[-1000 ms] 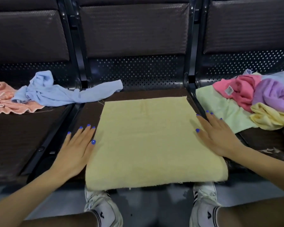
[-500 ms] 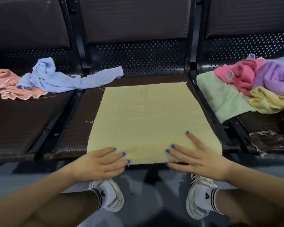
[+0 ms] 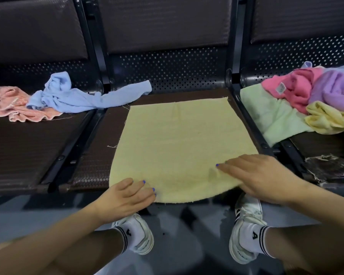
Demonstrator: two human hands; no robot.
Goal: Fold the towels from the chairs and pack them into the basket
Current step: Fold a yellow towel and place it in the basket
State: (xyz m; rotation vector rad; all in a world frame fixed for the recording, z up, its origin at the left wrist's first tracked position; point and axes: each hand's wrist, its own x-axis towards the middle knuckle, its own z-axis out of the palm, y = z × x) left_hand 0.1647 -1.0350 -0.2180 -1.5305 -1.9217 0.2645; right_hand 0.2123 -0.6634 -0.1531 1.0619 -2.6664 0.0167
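At the left of the frame a crumpled peach terry towel [image 3: 12,104] and a twisted pale blue towel [image 3: 83,96] lie clear of the work. In the centre, the flat pale yellow terry towel [image 3: 179,139] covers the middle chair seat [image 3: 91,167]: light, limp, best pinched at the near corners. Left hand [image 3: 125,197], fingers loosely curved, touches its near edge; right hand [image 3: 260,175] presses flat. At right, a heap of mixed coloured towels [image 3: 314,100] waits. No basket shows.
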